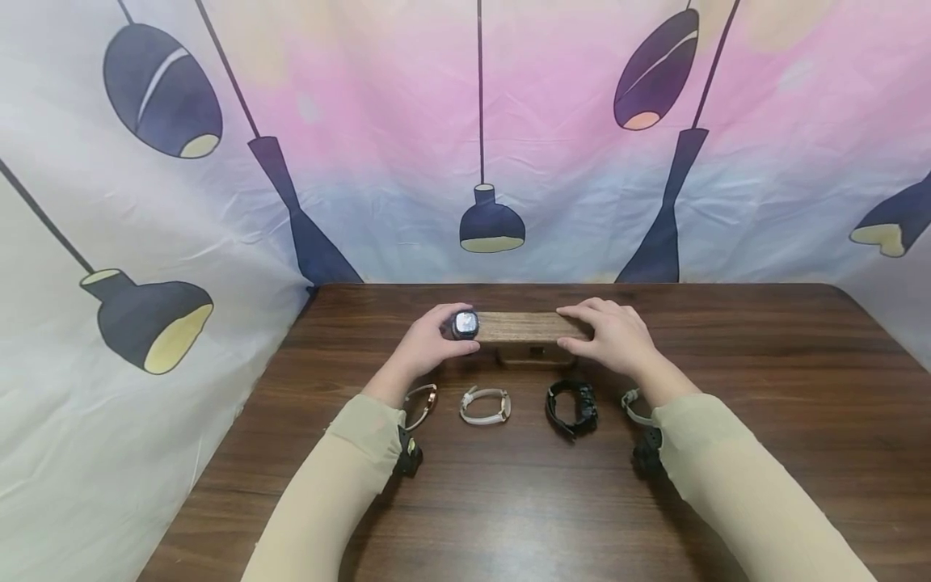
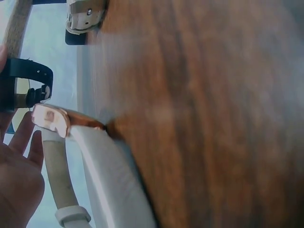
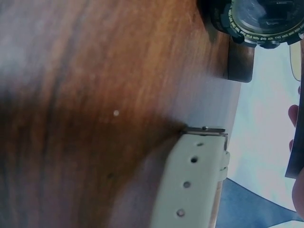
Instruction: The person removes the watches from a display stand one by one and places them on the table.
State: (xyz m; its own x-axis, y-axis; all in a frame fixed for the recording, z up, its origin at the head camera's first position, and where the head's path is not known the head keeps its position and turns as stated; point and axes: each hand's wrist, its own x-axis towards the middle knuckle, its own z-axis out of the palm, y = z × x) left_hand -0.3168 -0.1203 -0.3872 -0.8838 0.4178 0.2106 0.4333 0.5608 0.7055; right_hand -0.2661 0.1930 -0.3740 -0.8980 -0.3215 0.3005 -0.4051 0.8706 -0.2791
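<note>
A wooden watch stand [image 1: 520, 327] with a raised crossbar stands toward the back of the table. Around the bar's left end sits a dark-strapped watch [image 1: 465, 324] with a pale squarish face; its buckle hangs below the bar in the left wrist view. My left hand [image 1: 424, 341] holds this watch, thumb in front and fingers behind. At the bar's other end, my right hand [image 1: 617, 335] grips the wood between thumb and fingers. The right wrist view catches just the edges of fingers [image 3: 294, 114] beside the bar's end.
In front of the stand lie a white-strapped rose-gold watch [image 1: 422, 406], a second white-strapped watch [image 1: 485, 406], a chunky black watch [image 1: 572, 409] and a pale-strapped watch [image 1: 636, 408] partly behind my right wrist. A lamp-printed cloth [image 1: 407, 202] hangs behind the brown table [image 1: 494, 501].
</note>
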